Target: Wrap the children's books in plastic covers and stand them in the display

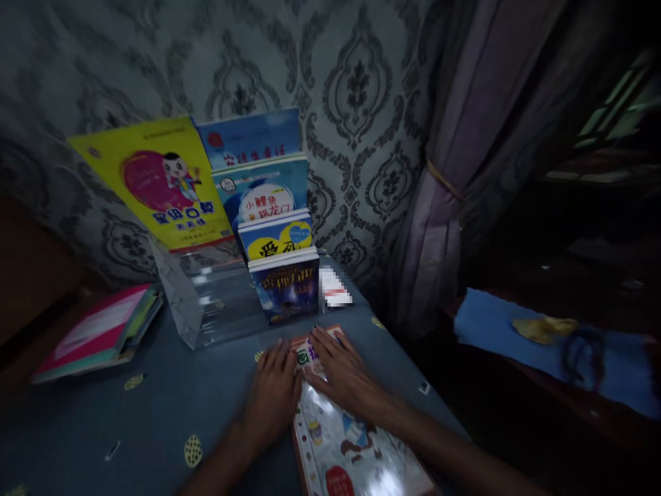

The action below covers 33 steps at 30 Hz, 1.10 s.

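A glossy picture book (330, 434) with a pale illustrated cover lies flat near the table's front. Over its upper left edge rests my left hand (273, 386), fingers stretched out and nothing held. My right hand (343, 372) lies flat across the top of the same cover, its fingers also extended. Just beyond my fingertips, a clear plastic book stand (206, 303) holds several upright books: a yellow book (160, 186) on the left, and on the right a dark blue book (289, 289) in front of taller blue ones.
A stack of thin books (103, 327) with a pink cover on top lies at the left. The table (170, 399) has a blue-grey patterned cloth. A tied curtain (434, 207) hangs at the right. Beyond it, a blue cloth (485, 324) covers another surface carrying a yellowish item.
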### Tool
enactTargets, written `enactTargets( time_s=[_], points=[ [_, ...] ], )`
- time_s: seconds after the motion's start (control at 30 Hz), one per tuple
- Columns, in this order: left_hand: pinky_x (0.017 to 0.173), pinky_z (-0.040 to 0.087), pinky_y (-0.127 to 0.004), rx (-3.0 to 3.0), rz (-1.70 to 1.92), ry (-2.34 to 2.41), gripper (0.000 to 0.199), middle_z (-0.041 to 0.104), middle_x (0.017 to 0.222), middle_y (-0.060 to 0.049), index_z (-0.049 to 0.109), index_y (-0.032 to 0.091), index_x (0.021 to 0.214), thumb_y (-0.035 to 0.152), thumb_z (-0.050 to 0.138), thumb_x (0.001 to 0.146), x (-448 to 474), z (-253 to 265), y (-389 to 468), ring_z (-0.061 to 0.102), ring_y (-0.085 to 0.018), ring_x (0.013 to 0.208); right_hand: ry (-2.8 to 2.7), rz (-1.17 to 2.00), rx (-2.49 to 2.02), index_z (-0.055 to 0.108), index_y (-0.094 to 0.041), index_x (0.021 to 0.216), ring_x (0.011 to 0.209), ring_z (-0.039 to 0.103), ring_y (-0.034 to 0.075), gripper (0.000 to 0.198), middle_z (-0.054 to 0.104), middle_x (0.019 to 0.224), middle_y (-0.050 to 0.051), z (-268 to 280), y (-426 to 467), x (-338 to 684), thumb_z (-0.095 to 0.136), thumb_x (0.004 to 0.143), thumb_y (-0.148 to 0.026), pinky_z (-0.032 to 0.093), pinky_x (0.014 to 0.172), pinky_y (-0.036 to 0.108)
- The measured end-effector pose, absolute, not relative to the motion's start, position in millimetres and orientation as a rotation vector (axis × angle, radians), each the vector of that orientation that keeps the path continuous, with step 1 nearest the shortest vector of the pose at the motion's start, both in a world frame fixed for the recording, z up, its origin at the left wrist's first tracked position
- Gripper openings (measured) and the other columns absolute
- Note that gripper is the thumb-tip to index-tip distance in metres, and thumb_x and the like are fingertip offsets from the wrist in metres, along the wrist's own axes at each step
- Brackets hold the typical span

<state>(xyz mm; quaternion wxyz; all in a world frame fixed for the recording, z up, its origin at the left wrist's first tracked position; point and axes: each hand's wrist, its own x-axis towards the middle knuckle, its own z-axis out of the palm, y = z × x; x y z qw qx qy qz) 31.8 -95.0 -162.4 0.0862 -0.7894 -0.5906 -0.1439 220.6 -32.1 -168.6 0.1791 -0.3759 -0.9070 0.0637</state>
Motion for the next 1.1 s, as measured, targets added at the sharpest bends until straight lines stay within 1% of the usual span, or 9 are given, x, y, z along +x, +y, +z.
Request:
enactTargets(
  time_s=[0.1,0.23,0.37,0.53,0.6,0.67,0.77,0.93,1.1],
  points=[
    [0.113,0.045,-0.055,-2.354,-0.398,-1.808,0.034,0.056,0.149,-0.015,0.057,0.019,0.133,0.023,0.044,0.102,32.8,-163.7,-93.7,0.053,-0.030,0.139,-2.506,0.100,-1.095,0.048,-0.012,0.152,0.146,0.043,0.033,0.070,0.049,0.154,0.022,-178.6,-24.0,227.7,0.052,0.097,-0.055,0.033,0.121,0.057],
    [0.115,0.043,-0.057,-2.365,-0.363,-1.891,0.036,0.054,0.152,-0.015,0.057,0.019,0.135,0.023,0.045,0.102,35.2,-162.1,-93.5,0.050,-0.031,0.142,-2.476,0.040,-1.237,0.049,-0.013,0.152,0.146,0.043,0.038,0.076,0.046,0.156,0.023,-187.6,-20.5,238.3,0.048,0.096,-0.064,0.036,0.116,0.061],
    [0.116,0.042,-0.057,-2.368,-0.422,-1.895,0.038,0.053,0.152,-0.015,0.056,0.018,0.137,0.023,0.043,0.102,36.0,-161.6,-93.9,0.048,-0.031,0.143,-2.487,-0.023,-1.342,0.052,-0.012,0.150,0.144,0.045,0.039,0.078,0.047,0.155,0.023,-190.1,-17.6,245.5,0.042,0.096,-0.067,0.040,0.113,0.060],
    [0.116,0.043,-0.056,-2.342,-0.518,-1.855,0.039,0.055,0.151,-0.015,0.055,0.018,0.138,0.023,0.041,0.103,35.4,-167.6,-93.0,0.049,-0.031,0.143,-2.495,-0.042,-1.355,0.050,-0.008,0.150,0.144,0.045,0.039,0.079,0.046,0.155,0.025,-191.9,-15.8,247.8,0.039,0.097,-0.065,0.040,0.114,0.060],
    [0.116,0.042,-0.056,-2.352,-0.527,-1.846,0.040,0.055,0.151,-0.015,0.055,0.017,0.139,0.023,0.040,0.103,35.8,-169.1,-92.5,0.048,-0.031,0.143,-2.470,-0.039,-1.338,0.050,-0.010,0.150,0.144,0.045,0.038,0.076,0.047,0.154,0.025,-194.0,-15.4,248.6,0.041,0.097,-0.063,0.039,0.115,0.061],
    [0.117,0.041,-0.058,-2.360,-0.517,-1.852,0.041,0.053,0.152,-0.016,0.055,0.016,0.139,0.024,0.040,0.102,36.7,-168.2,-92.7,0.047,-0.032,0.145,-2.450,-0.044,-1.305,0.050,-0.016,0.151,0.145,0.045,0.037,0.070,0.049,0.154,0.022,-195.9,-15.0,250.0,0.044,0.097,-0.060,0.038,0.116,0.061],
    [0.120,0.037,-0.059,-2.378,-0.470,-1.888,0.043,0.050,0.155,-0.018,0.054,0.015,0.141,0.031,0.041,0.104,37.7,-162.5,-95.0,0.042,-0.033,0.147,-2.452,-0.044,-1.282,0.050,-0.020,0.152,0.145,0.046,0.035,0.064,0.049,0.155,0.019,-196.3,-14.4,251.9,0.046,0.098,-0.054,0.037,0.116,0.059],
    [0.124,0.029,-0.059,-2.466,-0.386,-1.868,0.056,0.042,0.159,-0.020,0.049,0.012,0.147,0.047,0.045,0.103,35.8,-151.2,-103.6,0.033,-0.035,0.152,-2.454,-0.036,-1.320,0.050,-0.013,0.150,0.145,0.046,0.035,0.066,0.049,0.155,0.022,-191.0,-15.7,250.9,0.044,0.098,-0.054,0.036,0.116,0.056],
    [0.125,0.026,-0.058,-2.567,-0.354,-1.729,0.068,0.035,0.161,-0.024,0.042,0.010,0.151,0.053,0.052,0.100,38.5,-148.5,-120.8,0.027,-0.034,0.154,-2.472,0.010,-1.310,0.046,-0.012,0.153,0.147,0.042,0.033,0.067,0.046,0.157,0.022,-178.5,-24.6,246.9,0.038,0.101,-0.055,0.035,0.117,0.057]
  ],
)
